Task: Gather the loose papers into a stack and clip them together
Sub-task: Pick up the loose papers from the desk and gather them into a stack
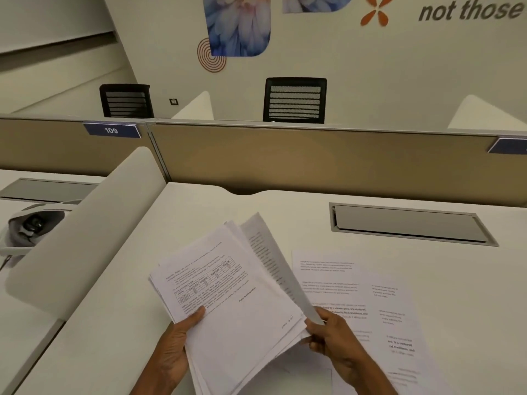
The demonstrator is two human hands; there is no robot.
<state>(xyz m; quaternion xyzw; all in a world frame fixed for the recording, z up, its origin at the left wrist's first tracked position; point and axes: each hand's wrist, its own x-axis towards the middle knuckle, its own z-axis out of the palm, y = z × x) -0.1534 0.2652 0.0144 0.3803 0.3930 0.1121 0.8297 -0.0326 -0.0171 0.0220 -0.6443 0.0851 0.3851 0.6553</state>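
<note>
Lower centre: the left hand (175, 349) clamps the lower-left edge of the stack of papers (228, 295), thumb on top and the other fingers hidden beneath, holding it tilted above the surface (199, 212). The stack's edges are fanned, not squared. To its right, the right hand (333, 337) pinches the lower corner of 1 raised sheet (273, 260), fingers closed on it. Lower right: several loose sheets (370, 295) lie flat on the surface, overlapping. No clip is visible. Likely fault: with uneven edges and only 2 corner grips, sheets could slip out; the flat sheets might also be left unclipped.
</note>
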